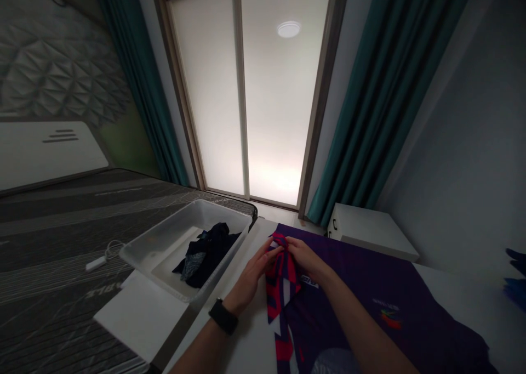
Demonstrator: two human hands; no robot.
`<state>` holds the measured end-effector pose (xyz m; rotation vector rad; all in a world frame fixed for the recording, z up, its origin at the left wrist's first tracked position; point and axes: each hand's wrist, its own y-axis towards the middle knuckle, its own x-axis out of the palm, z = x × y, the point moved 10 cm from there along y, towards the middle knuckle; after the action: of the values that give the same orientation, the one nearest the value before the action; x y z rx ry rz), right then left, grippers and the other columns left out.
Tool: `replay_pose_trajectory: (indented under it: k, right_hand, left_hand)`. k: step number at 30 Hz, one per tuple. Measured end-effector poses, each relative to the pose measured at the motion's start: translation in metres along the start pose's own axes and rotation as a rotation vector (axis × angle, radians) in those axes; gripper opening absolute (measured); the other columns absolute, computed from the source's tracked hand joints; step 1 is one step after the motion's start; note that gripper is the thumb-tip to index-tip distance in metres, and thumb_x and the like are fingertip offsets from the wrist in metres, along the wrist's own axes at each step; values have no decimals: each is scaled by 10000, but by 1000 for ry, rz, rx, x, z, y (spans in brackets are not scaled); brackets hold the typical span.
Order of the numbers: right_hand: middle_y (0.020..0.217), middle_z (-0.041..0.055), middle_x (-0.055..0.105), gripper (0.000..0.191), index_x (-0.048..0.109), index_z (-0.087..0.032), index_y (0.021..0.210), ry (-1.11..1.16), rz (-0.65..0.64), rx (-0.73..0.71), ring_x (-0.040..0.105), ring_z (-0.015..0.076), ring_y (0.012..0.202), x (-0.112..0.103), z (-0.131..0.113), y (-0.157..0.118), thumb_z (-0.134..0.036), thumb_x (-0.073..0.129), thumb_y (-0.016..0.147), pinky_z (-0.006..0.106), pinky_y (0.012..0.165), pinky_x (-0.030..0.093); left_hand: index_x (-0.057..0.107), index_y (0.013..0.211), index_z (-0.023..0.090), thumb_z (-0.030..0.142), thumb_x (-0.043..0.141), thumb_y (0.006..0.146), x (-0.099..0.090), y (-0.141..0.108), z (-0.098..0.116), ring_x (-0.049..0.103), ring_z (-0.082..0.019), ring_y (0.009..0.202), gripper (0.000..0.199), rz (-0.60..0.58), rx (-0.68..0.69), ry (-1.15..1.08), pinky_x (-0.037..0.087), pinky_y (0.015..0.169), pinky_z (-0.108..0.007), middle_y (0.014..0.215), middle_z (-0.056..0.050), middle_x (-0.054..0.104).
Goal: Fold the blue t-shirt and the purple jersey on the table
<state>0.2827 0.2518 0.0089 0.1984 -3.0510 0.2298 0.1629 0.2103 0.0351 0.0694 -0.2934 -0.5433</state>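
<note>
A dark purple sports shirt (361,270) with a red, white and purple patterned edge (283,302) lies spread on a white tabletop (250,330). My left hand (258,263), with a black watch (223,316) on its wrist, grips the bunched red patterned cloth at the shirt's far left corner. From the other side, my right hand (306,258) pinches the same gathered cloth, its fingertips close to those of the left. The fold between the fingers is partly hidden. Small printed logos show on the purple fabric.
Left of the table, a translucent plastic bin (164,226) holds dark crumpled clothing (209,253). It stands by a white board (139,313) on a dark mattress (49,242), near a white plug with a cord (96,263). A white drawer cabinet (370,228) stands beyond the table, right.
</note>
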Motion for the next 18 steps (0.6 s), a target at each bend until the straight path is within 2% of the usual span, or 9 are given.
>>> replay_pose_trajectory:
  k: [3, 5, 6, 8, 11, 13, 14, 16, 18]
  right_hand:
    - [629, -3, 631, 350, 637, -201, 949, -21, -7, 95, 595, 149, 536, -5, 14, 1, -511, 497, 864, 260, 504, 480]
    - [688, 7, 657, 355, 641, -204, 972, -73, -47, 93, 622, 157, 594, -3, 16, 1, -520, 553, 837, 258, 533, 492]
    - [740, 16, 674, 335, 645, -203, 979, -105, -53, 75, 639, 163, 646, -3, 14, 1, -492, 589, 820, 258, 559, 500]
    - [857, 38, 697, 287, 647, -198, 1001, -154, 5, 29, 662, 180, 768, -8, 8, 2, -400, 619, 800, 267, 626, 516]
    - [1002, 58, 696, 325, 634, -201, 1079, -180, 132, -28, 655, 189, 921, -19, -3, 2, -231, 602, 757, 273, 718, 519]
    - [977, 44, 704, 389, 632, -202, 1096, -184, 132, -39, 663, 178, 877, -20, -6, 1, -158, 588, 713, 261, 695, 515]
    - [919, 32, 710, 387, 639, -198, 1083, -179, 93, -29, 667, 171, 813, -18, -5, 1, -148, 576, 705, 253, 656, 512]
    - [770, 2, 700, 326, 661, -189, 1024, -169, -6, 6, 652, 153, 669, -10, -3, -1, -162, 559, 715, 238, 574, 493]
    - [673, -15, 675, 236, 683, -185, 941, -177, -92, 31, 626, 142, 596, -4, -3, -5, -196, 569, 735, 230, 537, 478]
  left_hand:
    - [274, 1503, 298, 534, 492, 925, 12, -1, -14, 364, -283, 1381, 660, -111, -50, -11, 249, 1149, -473, 1526, -91, 352]
    - [187, 1519, 326, 563, 467, 925, 23, -2, -20, 378, -289, 1371, 698, -183, -50, -37, 258, 1140, -505, 1572, -82, 246]
    - [166, 1523, 327, 566, 449, 931, 27, -2, -20, 405, -288, 1354, 698, -197, -34, -35, 267, 1133, -517, 1575, -85, 238]
    - [213, 1517, 299, 534, 457, 938, 32, -2, -11, 487, -280, 1289, 671, -173, 33, 43, 303, 1113, -518, 1522, -108, 357]
    - [455, 1403, 241, 421, 536, 917, 33, 2, 18, 632, -252, 1058, 524, -52, 151, 326, 414, 1022, -461, 1185, -108, 662]
    - [594, 1246, 219, 361, 543, 905, 24, 8, 39, 649, -231, 922, 373, 76, 228, 490, 454, 950, -414, 956, -78, 710]
    - [625, 1185, 214, 337, 543, 896, 16, 11, 47, 641, -226, 910, 325, 150, 261, 540, 455, 935, -396, 924, -71, 703]
    - [627, 1150, 208, 302, 562, 863, -3, 19, 54, 615, -227, 969, 309, 295, 305, 572, 440, 937, -374, 993, -77, 681]
    - [589, 1198, 200, 302, 571, 845, -24, 29, 44, 594, -227, 1027, 368, 393, 288, 548, 428, 942, -364, 1086, -90, 648]
